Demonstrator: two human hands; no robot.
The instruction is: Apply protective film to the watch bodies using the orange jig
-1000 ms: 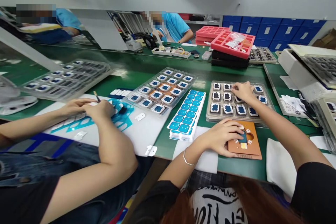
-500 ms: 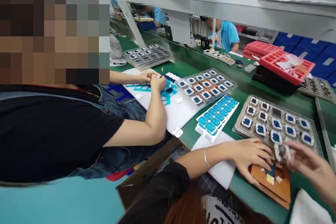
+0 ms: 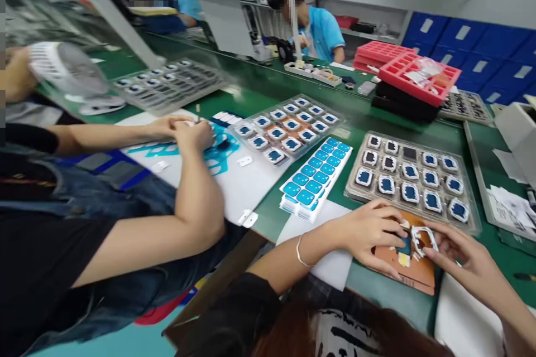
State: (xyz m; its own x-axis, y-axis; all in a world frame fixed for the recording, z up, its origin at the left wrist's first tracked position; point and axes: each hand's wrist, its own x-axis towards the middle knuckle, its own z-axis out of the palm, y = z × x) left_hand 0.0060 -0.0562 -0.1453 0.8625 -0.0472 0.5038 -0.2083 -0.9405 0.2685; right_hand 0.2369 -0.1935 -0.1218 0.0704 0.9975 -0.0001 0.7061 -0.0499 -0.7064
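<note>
Left forearm [image 3: 288, 258] reaching up and rightward from bottom of view; left wrist [image 3: 326, 239] running nearly in line with it. Left hand [image 3: 368, 234] lying palm down, fingers bending slightly, thumb stretching out below them. Right forearm [image 3: 513, 312] coming in from lower right edge, angling up and leftward. Right hand [image 3: 460, 254] pinching between thumb and index finger, remaining fingers curling inward. Hands facing each other, staying apart.

Sheets [image 3: 317, 175] left of tray [image 3: 357, 196], board [image 3: 422, 280] before it (nearer)
</note>
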